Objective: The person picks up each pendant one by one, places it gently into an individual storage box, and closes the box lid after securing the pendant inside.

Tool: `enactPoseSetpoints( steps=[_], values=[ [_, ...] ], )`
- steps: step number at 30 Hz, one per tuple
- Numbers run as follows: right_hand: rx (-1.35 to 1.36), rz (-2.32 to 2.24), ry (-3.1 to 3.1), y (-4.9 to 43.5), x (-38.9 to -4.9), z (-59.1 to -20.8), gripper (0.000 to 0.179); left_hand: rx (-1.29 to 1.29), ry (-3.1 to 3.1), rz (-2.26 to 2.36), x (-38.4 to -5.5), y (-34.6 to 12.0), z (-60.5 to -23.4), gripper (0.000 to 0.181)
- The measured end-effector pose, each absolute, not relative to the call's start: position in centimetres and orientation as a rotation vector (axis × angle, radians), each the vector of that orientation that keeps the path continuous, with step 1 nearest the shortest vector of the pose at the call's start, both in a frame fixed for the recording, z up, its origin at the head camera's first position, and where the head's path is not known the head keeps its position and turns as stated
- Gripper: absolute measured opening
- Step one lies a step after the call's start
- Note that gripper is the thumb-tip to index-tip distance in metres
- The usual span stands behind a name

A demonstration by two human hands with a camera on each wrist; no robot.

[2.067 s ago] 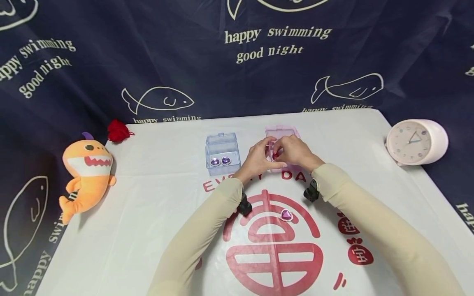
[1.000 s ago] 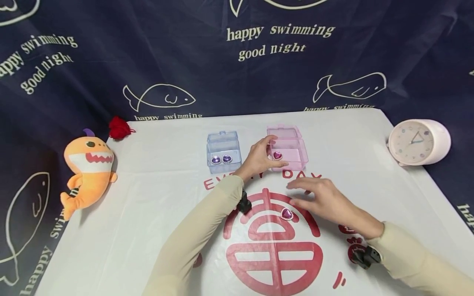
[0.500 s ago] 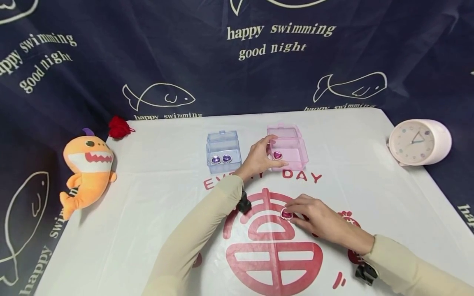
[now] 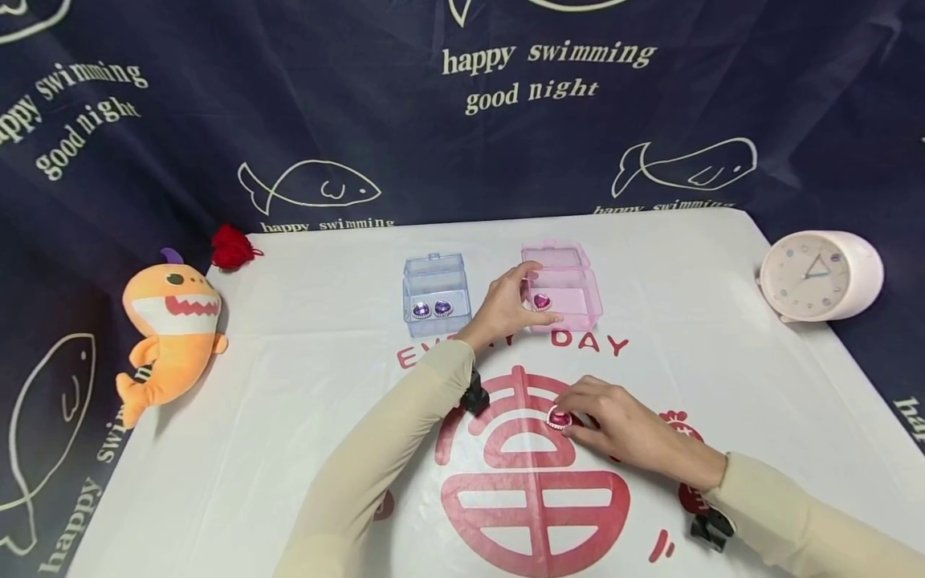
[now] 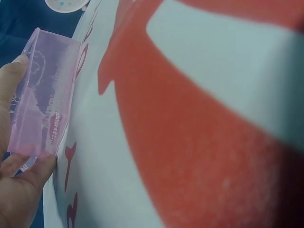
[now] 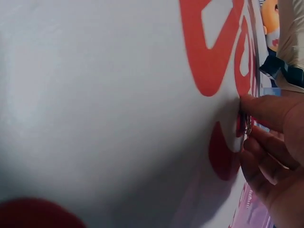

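**Shallow pinch risked a slip**

Your right hand (image 4: 621,425), its grip nearly closed, pinched the magenta gem (image 4: 558,418) on the tabletop (image 4: 289,449); a shallow hold could have dropped it. Your left hand (image 4: 499,310) gripped the pink box (image 4: 576,302) at its left end, perhaps narrowing access. The blue box (image 4: 437,283) stood clear nearby.

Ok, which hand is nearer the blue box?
Left. The left hand is just right of the blue box, gripping the pink box; the right hand is farther right and nearer the person, fingers on a gem.
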State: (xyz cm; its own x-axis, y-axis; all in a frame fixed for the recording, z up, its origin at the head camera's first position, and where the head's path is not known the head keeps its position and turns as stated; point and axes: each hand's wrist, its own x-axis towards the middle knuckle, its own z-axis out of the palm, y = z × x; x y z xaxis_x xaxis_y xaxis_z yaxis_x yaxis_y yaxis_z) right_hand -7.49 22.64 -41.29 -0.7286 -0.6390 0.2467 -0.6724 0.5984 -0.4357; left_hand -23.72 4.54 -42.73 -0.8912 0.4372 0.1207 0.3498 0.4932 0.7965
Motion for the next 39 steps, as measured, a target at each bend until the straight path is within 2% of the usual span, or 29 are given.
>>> enactPoseSetpoints(
  steps=[11, 16, 22, 30, 39],
  values=[
    [1.102, 0.789, -2.632, 22.9, -9.6, -38.2, 0.026, 0.701, 2.614, 1.383, -23.8, 4.5, -42.8, 0.087],
    [1.034, 0.765, -2.564, 23.4, -11.7, -36.5, 0.031, 0.694, 2.609, 1.379, -23.7, 4.4, -42.8, 0.087],
    [0.902, 0.759, -2.569, 23.8, -15.0, -35.3, 0.028, 0.693, 2.607, 1.394, -23.8, 4.4, -42.7, 0.086],
    [0.779, 0.814, -2.675, 23.6, -18.6, -35.1, 0.021, 0.675, 2.589, 1.399, -23.8, 4.4, -42.7, 0.086],
    [0.754, 0.746, -2.815, 24.5, -21.6, -37.0, 0.022, 0.657, 2.592, 1.394, -23.8, 4.4, -42.8, 0.087]
  ],
)
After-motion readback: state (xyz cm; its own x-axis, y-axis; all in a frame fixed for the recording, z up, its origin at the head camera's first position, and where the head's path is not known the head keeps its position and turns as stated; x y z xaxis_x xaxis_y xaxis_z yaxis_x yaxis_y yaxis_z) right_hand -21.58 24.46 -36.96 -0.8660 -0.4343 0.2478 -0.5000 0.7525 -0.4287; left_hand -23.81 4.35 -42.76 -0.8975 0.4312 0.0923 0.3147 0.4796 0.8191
